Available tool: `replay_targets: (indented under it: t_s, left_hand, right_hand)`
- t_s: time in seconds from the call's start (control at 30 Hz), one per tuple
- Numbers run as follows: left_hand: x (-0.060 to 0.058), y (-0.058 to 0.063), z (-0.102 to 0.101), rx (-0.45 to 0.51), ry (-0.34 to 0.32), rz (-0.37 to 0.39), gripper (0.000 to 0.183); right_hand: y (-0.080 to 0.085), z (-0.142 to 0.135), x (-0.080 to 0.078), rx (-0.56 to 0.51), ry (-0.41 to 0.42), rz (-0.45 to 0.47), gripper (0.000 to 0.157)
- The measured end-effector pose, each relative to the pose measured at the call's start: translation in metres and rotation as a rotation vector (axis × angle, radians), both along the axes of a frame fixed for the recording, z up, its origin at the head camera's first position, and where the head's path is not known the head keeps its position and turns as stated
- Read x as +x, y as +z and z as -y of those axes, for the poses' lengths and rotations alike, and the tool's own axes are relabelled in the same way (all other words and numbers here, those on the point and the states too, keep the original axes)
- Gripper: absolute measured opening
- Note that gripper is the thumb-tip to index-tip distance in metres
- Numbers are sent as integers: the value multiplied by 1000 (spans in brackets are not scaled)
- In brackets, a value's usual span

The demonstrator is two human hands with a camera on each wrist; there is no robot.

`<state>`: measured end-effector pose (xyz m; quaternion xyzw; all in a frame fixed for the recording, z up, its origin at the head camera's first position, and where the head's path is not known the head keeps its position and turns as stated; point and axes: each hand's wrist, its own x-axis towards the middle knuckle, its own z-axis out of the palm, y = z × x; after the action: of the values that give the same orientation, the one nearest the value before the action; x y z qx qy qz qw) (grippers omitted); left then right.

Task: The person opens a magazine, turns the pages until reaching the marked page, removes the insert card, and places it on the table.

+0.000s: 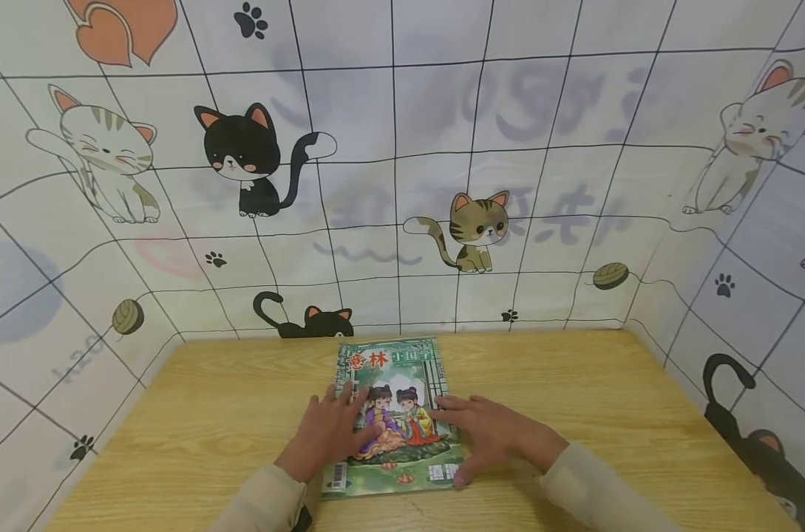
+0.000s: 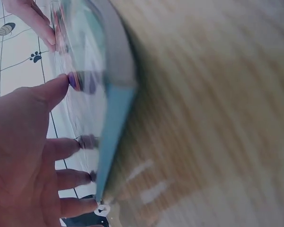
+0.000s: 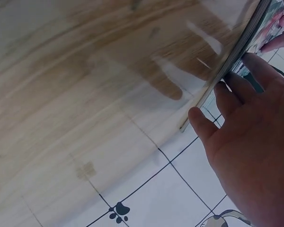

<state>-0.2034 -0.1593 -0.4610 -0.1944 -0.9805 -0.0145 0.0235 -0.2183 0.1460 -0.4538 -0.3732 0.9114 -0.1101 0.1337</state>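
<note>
One glossy, green-bordered paper magazine (image 1: pixel 407 380) lies cover up on one yellow wood-grain tabletop (image 1: pixel 229 428), near the middle of it. Two bare hands are at it, one to each long side. The left hand (image 1: pixel 330 427) rests on the left part of the cover, fingers spread and nearly straight, thumb reaching inward over the picture. The right hand (image 1: pixel 495 432) is spread too, its fingertips touching the right edge and its thumb by the lower right corner; neither hand is closed around anything. Two beige sleeves (image 1: pixel 598 491) cover the forearms.

The cover carries two cartoon figures (image 1: pixel 385 427) in robes, a row of red and white characters above them, and one barcode (image 1: pixel 338 476) at lower left. On the white, black-lined wall covering (image 1: pixel 435 111) there are two olive yarn balls (image 1: pixel 128 316), five whole dark paw prints (image 1: pixel 250 21) and six printed cats (image 1: pixel 242 159), some of them cut off.

The magazine's top edge sits just beside the table's back edge — little room that way. Past its long sides, wood runs wide to left and right, with the side walls well apart from both hands. The bottom edge faces the person, with some tabletop in front of it.
</note>
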Motion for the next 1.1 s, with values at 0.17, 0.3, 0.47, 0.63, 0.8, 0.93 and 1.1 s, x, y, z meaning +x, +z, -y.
replay_targets:
  t_s: [0.17, 0.3, 0.47, 0.63, 0.8, 0.93, 1.1]
  left_hand:
    - [1, -2, 1, 41, -58, 17, 69]
    - [1, -4, 1, 63, -99, 47, 66]
    - [3, -1, -2, 70, -132, 93, 68]
    - [7, 1, -4, 58, -161, 113, 72]
    - [9, 1, -4, 81, -192, 131, 75]
    - [11, 0, -4, 89, -203, 147, 77]
    - [14, 1, -6, 105, -226, 157, 76]
  right_hand:
    - [0, -9, 1, -22, -20, 20, 110]
    - [0, -17, 2, -39, -15, 23, 111]
    - [0, -26, 4, -56, -19, 22, 111]
    - [-1, -33, 6, -61, -34, 20, 110]
    - [0, -39, 7, -72, -39, 29, 110]
    - [1, -44, 8, -70, -42, 31, 109]
    - [3, -49, 11, -76, -44, 27, 109]
